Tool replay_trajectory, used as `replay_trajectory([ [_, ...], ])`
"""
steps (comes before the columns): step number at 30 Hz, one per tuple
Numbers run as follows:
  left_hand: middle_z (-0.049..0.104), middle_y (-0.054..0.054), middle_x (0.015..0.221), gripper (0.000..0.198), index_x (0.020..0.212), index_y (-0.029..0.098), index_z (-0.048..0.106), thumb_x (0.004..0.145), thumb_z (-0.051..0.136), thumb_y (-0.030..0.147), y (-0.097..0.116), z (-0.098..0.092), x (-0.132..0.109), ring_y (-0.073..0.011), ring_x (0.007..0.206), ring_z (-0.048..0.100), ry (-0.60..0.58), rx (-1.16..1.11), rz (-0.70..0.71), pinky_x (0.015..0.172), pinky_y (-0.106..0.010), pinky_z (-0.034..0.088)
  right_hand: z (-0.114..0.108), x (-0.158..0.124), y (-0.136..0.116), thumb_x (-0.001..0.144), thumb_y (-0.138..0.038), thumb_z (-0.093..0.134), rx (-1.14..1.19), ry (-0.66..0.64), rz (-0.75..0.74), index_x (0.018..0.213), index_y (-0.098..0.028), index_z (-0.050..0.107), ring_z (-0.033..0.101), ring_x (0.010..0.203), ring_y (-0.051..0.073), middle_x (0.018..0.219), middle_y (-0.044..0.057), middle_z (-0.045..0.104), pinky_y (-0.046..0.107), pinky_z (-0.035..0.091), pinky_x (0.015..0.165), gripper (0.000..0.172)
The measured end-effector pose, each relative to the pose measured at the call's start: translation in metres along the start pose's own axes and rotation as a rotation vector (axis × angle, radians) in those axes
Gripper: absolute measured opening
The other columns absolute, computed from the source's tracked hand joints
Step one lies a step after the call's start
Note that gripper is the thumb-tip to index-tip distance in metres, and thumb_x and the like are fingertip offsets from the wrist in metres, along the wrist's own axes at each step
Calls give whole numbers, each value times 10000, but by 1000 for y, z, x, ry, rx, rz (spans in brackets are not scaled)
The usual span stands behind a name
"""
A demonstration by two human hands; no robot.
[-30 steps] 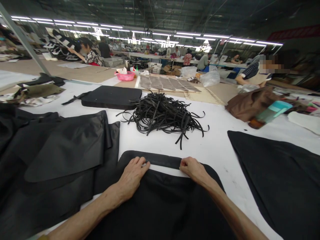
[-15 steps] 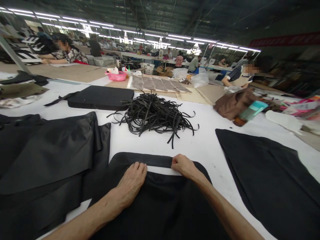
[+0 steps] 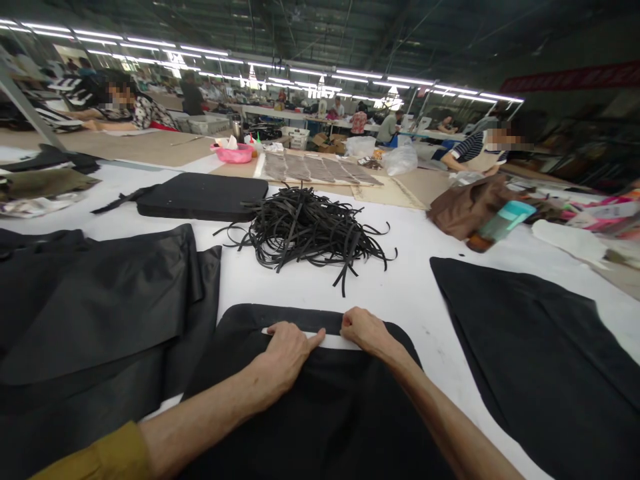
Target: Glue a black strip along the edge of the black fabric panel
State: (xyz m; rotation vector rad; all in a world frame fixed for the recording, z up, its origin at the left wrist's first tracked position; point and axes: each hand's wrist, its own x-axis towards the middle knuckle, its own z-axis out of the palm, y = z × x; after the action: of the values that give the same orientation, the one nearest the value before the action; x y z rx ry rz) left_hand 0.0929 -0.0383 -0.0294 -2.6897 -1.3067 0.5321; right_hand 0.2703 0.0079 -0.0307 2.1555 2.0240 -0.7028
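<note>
A black sheet-material panel (image 3: pixel 350 407) with rounded far corners lies in front of me. Near its far edge runs a black band (image 3: pixel 295 316), with a white strip (image 3: pixel 340 341) showing between band and panel; whether this is tape or the tabletop I cannot tell. My left hand (image 3: pixel 287 355) rests on the panel at the strip, thumb stretched to the right, the other fingers bent and partly hidden. At the band's right part, my right hand (image 3: pixel 367 330) is closed in a pinch on the edge of the black material.
Beyond the panel lies a heap of thin black strips (image 3: pixel 310 230) beside a stack of black pads (image 3: pixel 203 197). More black sheets lie left (image 3: pixel 100 300) and right (image 3: pixel 540 347). A bottle (image 3: pixel 501 225) leans on brown fabric (image 3: pixel 463 203). Several people work farther back.
My left hand has shifted slightly to the right and its thumb now stretches out. More of the white strip shows on its left. The right hand has barely moved.
</note>
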Motion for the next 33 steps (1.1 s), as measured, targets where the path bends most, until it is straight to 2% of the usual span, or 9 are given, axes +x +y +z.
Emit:
replay_trajectory([
  [5,578,-51,739,744,1380,330,202,752,486,50,0,0,4,-270,683,563,47,21,19,624,-429,433,-2,-3,0,695,-158,509,18,0,2,758,-192,677,602,797,205,820,75,665,261,362,621,182],
  [9,561,-97,834,627,1347,211,310,757,423,34,-15,18,-8,-253,754,532,130,-34,48,647,-382,421,-4,-5,2,686,-158,522,43,-12,-10,756,-198,674,598,774,182,816,58,662,243,359,610,172],
  [14,526,-135,1047,424,1170,91,490,770,365,23,-47,47,-34,-250,955,457,196,-109,-17,820,-380,400,-4,-5,3,678,-152,528,61,-17,-20,744,-196,673,592,758,174,806,52,657,239,358,603,166],
  [18,517,-119,1089,428,1144,97,513,743,388,13,-57,51,-41,-249,1006,432,239,-149,-95,907,-391,345,-3,-5,3,669,-145,527,59,-8,-20,734,-195,674,594,757,177,803,57,660,244,364,606,168],
  [22,537,-110,987,329,931,120,589,707,387,-12,-48,26,-30,-252,930,461,238,-201,-260,810,-384,381,-1,-3,3,670,-160,532,51,2,-13,732,-200,676,600,754,190,798,61,663,254,368,597,162],
  [24,532,-103,962,316,918,130,576,712,386,-15,-36,11,-21,-247,915,459,289,-219,-284,807,-381,382,1,-2,3,669,-164,531,49,8,-15,736,-202,676,602,755,196,803,64,665,258,369,595,164],
  [26,522,-88,969,312,958,141,548,703,430,5,-19,1,-10,-232,907,454,314,-267,-161,821,-363,387,2,-2,1,671,-162,523,49,15,-23,744,-201,675,603,759,197,808,65,666,261,372,601,173],
  [29,498,-76,1023,408,1005,140,511,607,565,67,7,2,7,-230,899,443,239,-334,100,814,-344,413,3,-4,-1,669,-152,511,50,22,-37,756,-195,672,603,764,199,802,70,665,264,376,612,188],
  [33,451,-102,1124,557,1155,115,423,619,575,104,24,21,21,-254,960,412,186,-312,129,839,-376,416,2,-5,1,657,-142,516,63,9,-61,741,-189,671,602,740,189,771,65,663,257,374,604,182],
])
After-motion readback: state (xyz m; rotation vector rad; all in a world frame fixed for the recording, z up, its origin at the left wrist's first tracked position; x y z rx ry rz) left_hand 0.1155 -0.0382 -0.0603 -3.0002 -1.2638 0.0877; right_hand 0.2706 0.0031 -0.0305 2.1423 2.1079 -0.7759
